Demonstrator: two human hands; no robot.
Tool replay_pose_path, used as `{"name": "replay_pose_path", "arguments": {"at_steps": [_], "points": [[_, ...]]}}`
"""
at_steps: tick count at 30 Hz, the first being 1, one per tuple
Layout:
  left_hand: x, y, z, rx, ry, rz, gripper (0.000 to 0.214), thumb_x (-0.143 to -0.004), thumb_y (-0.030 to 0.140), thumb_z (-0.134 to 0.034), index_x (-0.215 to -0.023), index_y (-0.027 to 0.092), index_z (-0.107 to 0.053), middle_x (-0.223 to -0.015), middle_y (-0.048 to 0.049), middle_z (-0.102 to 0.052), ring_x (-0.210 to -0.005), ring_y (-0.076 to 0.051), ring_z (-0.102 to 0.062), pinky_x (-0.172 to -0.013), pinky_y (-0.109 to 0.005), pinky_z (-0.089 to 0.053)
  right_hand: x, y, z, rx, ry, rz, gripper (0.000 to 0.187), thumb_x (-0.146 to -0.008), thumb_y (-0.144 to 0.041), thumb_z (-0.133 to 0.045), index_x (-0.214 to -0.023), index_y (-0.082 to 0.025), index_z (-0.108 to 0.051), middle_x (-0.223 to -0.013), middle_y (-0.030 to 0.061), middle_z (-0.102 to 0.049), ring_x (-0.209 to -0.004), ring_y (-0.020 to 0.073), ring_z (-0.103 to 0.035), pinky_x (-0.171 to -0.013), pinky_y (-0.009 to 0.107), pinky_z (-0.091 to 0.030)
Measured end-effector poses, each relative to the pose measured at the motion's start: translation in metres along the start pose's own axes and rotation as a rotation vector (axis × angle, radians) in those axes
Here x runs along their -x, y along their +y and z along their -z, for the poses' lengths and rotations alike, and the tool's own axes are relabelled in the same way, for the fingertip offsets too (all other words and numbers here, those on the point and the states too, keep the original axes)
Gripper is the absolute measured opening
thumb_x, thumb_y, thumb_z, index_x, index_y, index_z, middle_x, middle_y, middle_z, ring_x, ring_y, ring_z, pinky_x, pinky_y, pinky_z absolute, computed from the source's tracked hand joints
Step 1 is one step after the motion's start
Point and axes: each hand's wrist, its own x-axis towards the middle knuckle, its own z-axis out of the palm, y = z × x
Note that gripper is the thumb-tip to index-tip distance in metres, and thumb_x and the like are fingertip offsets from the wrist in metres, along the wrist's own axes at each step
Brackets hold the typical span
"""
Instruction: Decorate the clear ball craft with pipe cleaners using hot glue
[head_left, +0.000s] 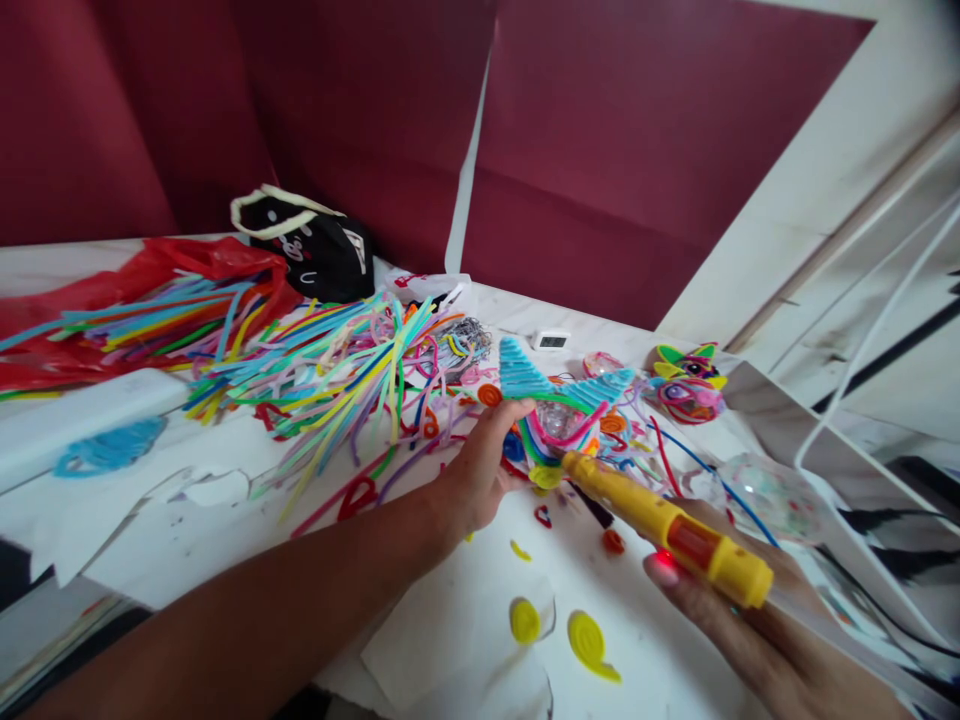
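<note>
My left hand [476, 475] grips a pipe-cleaner craft [559, 405] with light blue pointed ears and pink, green and blue coils around a clear ball. My right hand [739, 610] is closed around a yellow glue pen [667, 525] with an orange band. Its tip touches a yellow coil at the bottom of the craft. A red light glows on my right fingertip under the pen.
Loose pipe cleaners [330, 370] in many colours cover the white table [187, 540]. A red plastic bag [142, 280] and a black pouch [315, 250] lie at the back. Yellow spirals [589, 645], a finished colourful craft [686, 385], a clear ball [772, 495] and a small white device [551, 340] lie nearby.
</note>
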Motion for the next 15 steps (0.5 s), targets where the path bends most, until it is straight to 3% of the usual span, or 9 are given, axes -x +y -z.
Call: {"name": "replay_pose_path", "arguments": {"at_steps": [4,10,15], "points": [[0.0,0.0,0.0,0.006,0.005,0.001,0.043,-0.07,0.038,-0.08,-0.109,0.023,-0.072,-0.101,-0.007,-0.079,-0.1,-0.029,-0.074,-0.083,-0.043,-0.061,-0.006,-0.01,0.005,0.012,-0.017,-0.024,0.038,-0.091,-0.056,-0.062,-0.121,-0.035,-0.074,-0.125,0.0053,-0.074,-0.112,0.0311,-0.071,-0.081,0.038,-0.067],[0.001,0.0,0.0,-0.009,-0.002,0.006,0.042,-0.069,0.039,-0.08,-0.106,0.022,-0.072,-0.1,-0.0073,-0.079,-0.098,-0.029,-0.074,-0.081,-0.043,-0.061,-0.015,-0.024,0.015,0.011,-0.043,-0.045,0.032,-0.094,-0.054,-0.058,-0.115,-0.036,-0.075,-0.104,0.0054,-0.079,-0.1,0.029,-0.075,-0.069,0.034,-0.066],[0.0,0.0,0.0,-0.02,0.004,0.01,0.043,-0.071,0.039,-0.079,-0.11,0.023,-0.071,-0.104,-0.0073,-0.079,-0.101,-0.03,-0.073,-0.083,-0.045,-0.061,-0.03,-0.043,0.021,-0.022,-0.023,-0.047,0.044,-0.094,-0.066,-0.051,-0.106,-0.033,-0.077,-0.097,0.0063,-0.079,-0.091,0.0271,-0.076,-0.067,0.032,-0.064]]}}
